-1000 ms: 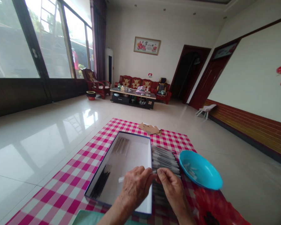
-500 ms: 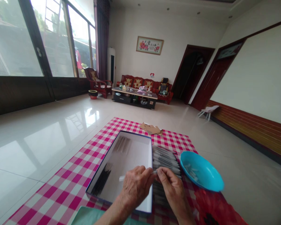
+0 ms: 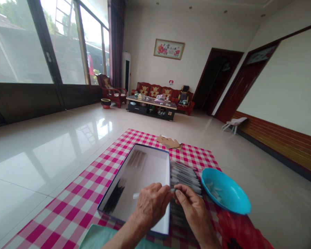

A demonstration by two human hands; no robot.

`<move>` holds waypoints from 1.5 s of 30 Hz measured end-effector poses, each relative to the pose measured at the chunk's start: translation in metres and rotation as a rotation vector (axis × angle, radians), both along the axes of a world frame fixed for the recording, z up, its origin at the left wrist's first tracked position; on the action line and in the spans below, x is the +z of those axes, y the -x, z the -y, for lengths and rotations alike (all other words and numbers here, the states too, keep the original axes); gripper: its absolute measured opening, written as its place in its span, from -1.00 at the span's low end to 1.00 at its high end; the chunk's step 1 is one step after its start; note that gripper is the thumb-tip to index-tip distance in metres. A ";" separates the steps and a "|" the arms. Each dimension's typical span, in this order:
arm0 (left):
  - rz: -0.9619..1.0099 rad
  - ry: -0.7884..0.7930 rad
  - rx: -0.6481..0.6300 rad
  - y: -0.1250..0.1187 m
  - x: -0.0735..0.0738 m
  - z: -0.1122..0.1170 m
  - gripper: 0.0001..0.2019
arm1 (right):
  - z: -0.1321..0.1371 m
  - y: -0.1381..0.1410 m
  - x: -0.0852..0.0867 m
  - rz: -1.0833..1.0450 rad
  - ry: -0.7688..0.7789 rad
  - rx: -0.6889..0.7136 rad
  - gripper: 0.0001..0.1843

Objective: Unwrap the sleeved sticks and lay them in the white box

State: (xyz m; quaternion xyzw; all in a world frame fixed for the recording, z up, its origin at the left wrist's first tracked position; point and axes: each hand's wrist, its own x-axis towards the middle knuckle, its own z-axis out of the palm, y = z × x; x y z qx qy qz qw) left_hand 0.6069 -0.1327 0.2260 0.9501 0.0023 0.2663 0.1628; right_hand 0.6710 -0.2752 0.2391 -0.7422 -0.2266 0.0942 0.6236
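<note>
Head view: our left hand (image 3: 151,200) grips a slim, translucent white stick (image 3: 135,196) — our right hand (image 3: 191,203) pinches its end. Blue-rimmed, white rectangular box (image 3: 154,166) lies under our left.

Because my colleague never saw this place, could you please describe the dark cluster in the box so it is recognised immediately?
On the pink-and-white checked cloth lies a shallow open box with a dark blue rim. In its near left corner is a cluster of thin dark sticks, clearly blacker than the brownish-grey group at the far end.
</note>
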 end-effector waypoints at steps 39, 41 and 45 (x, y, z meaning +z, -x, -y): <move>-0.007 0.073 -0.051 0.001 0.001 -0.002 -0.80 | 0.023 -0.019 0.010 0.036 0.213 -0.153 -0.67; -0.015 0.090 -0.061 0.002 0.000 -0.001 -0.82 | 0.049 -0.029 0.014 0.163 0.370 -0.208 -0.70; -0.022 0.114 -0.075 0.002 0.000 0.000 -0.86 | 0.115 -0.041 0.007 0.352 0.714 -0.314 -0.74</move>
